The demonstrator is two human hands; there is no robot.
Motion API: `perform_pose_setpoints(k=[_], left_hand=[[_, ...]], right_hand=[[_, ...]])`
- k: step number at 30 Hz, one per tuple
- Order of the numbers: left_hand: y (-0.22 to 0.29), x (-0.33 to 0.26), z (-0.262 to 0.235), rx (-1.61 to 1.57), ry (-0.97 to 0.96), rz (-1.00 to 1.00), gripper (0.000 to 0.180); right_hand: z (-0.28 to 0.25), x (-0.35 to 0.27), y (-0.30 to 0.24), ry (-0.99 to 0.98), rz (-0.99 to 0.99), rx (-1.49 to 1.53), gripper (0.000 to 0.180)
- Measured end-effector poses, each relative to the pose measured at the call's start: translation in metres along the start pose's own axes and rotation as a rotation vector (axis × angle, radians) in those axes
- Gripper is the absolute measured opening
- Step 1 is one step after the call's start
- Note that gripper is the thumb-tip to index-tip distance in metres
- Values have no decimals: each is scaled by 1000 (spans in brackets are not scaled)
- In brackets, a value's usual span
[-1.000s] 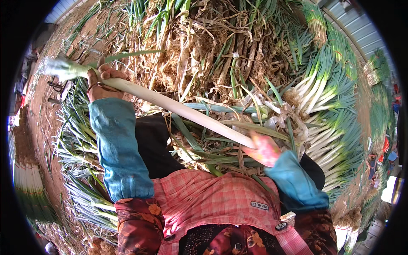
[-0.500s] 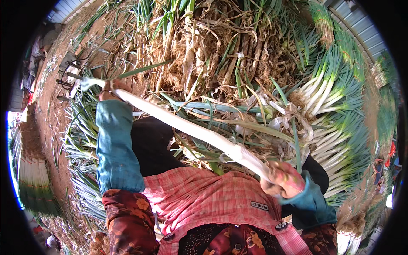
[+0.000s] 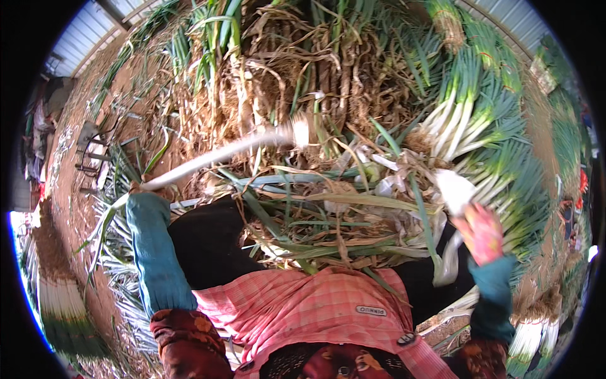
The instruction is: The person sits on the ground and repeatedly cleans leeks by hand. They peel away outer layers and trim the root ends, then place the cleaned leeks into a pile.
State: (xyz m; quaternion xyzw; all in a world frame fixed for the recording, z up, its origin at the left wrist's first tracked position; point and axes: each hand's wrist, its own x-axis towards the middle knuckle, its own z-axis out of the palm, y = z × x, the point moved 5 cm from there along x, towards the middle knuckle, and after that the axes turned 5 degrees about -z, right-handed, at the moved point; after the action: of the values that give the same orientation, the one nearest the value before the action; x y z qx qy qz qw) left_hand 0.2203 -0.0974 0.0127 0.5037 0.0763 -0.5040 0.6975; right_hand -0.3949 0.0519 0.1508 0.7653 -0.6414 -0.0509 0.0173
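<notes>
Leek stalk point(image 3: 221, 155), long and white, stretched blurred from the left hand point(image 3: 140, 188) up toward the heap of dry leeks point(image 3: 315, 69); left fingers were closed round its end; the right hand point(image 3: 483, 232), gloved pink, gripped a pale peeled strip point(image 3: 451, 265) beside trimmed bundles point(image 3: 480, 107)
</notes>
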Motion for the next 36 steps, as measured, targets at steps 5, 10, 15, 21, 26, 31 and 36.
perform_pose_setpoints(k=[5,10,15,21,26,31,36], left_hand=[[-59,-52,62,-84,-445,213,23],[-134,-64,126,73,-242,-215,28],[-181,-205,239,598,-854,-57,36],[-228,-269,270,981,-1601,-40,37],[-243,-161,201,1113,-1057,-297,32],[-259,-130,181,1097,-806,-432,31],[-280,-151,190,1210,-948,-402,34]], right_hand=[[-53,95,-91,635,-260,165,49],[24,145,-73,355,-62,113,43],[142,98,22,641,598,1255,26],[319,58,169,1089,1036,1809,38],[305,86,184,504,1230,1186,43],[279,123,213,206,993,415,32],[260,229,171,260,852,1555,24]])
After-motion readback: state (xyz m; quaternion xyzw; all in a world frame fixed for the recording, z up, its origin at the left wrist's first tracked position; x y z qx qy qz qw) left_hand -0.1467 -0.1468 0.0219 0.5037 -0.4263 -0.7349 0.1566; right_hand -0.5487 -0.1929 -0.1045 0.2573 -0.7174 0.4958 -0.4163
